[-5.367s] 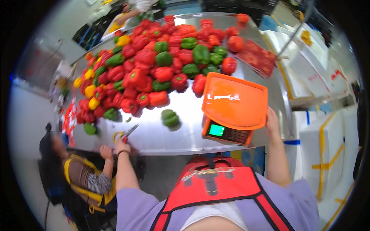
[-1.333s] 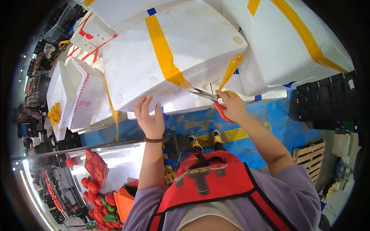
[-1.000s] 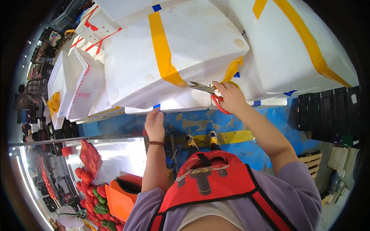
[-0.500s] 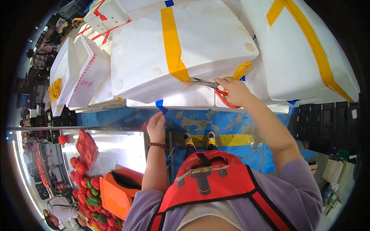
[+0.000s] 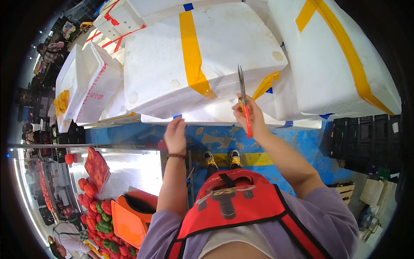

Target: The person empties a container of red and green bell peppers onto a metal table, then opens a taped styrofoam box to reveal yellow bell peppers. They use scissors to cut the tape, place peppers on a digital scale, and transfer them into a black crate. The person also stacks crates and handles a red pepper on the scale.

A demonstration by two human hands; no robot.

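Observation:
My right hand (image 5: 252,116) is closed round red-handled scissors (image 5: 243,82), held upright with the blades pointing away from me and nearly together. They stand just in front of a big white foam box (image 5: 159,52). Yellow tape (image 5: 192,56) runs over its lid and ends loosely on the front wall. Another strip of yellow tape (image 5: 265,84) stretches from the box's right corner towards my right hand. My left hand (image 5: 175,134), fingers drawn together, is at the edge of the lower foam box (image 5: 202,111), by some blue tape (image 5: 177,116). Whatever those fingers pinch is hidden.
More foam boxes (image 5: 336,64) stand to the right, and an open one (image 5: 92,77) at the left. A metal table (image 5: 133,168) on my left carries red and green peppers (image 5: 101,220) and an orange tray (image 5: 129,224). Black crates (image 5: 358,138) are stacked at the right. Another person (image 5: 71,237) is at lower left.
The scissors have come off the yellow tape on the front wall and swung from pointing left to pointing away. My right hand has drawn left and nearer; my left hand has shifted slightly.

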